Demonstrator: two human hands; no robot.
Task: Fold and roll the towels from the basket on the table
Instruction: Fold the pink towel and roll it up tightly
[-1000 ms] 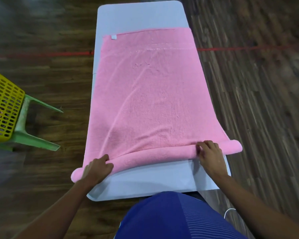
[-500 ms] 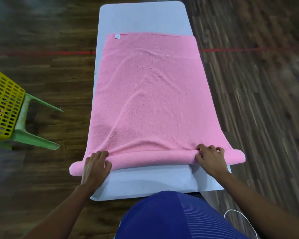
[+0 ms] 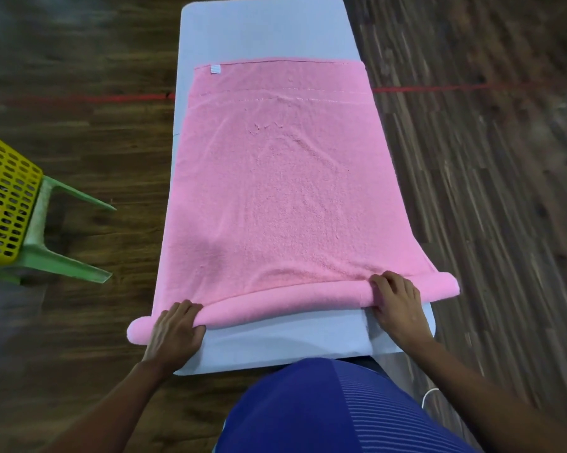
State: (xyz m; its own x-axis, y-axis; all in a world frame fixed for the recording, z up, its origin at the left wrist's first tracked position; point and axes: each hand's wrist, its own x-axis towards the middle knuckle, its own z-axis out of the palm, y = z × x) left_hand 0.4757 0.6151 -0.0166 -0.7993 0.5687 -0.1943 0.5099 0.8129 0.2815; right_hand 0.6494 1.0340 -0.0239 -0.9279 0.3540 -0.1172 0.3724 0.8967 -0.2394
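Note:
A pink towel [image 3: 282, 191] lies folded lengthwise along the narrow white table [image 3: 262, 31], a small white label at its far left corner. Its near end is rolled into a thin tube across the table, and both ends of the tube stick out past the table's sides. My left hand [image 3: 174, 331] rests on the left part of the roll, fingers curled over it. On the right part sits my right hand [image 3: 396, 305], fingers pressed over the roll's top. The yellow basket [image 3: 4, 204] stands at the left edge, on a green stool.
The green plastic stool [image 3: 63, 256] stands on the dark wood floor left of the table. A red line [image 3: 439, 89] crosses the floor under the table's far half. A white cable [image 3: 429, 395] lies by my right forearm. My blue shirt fills the bottom centre.
Both hands have pushed the roll a little farther up the towel, away from me. The tube is slightly thicker and the flat part of the towel shorter.

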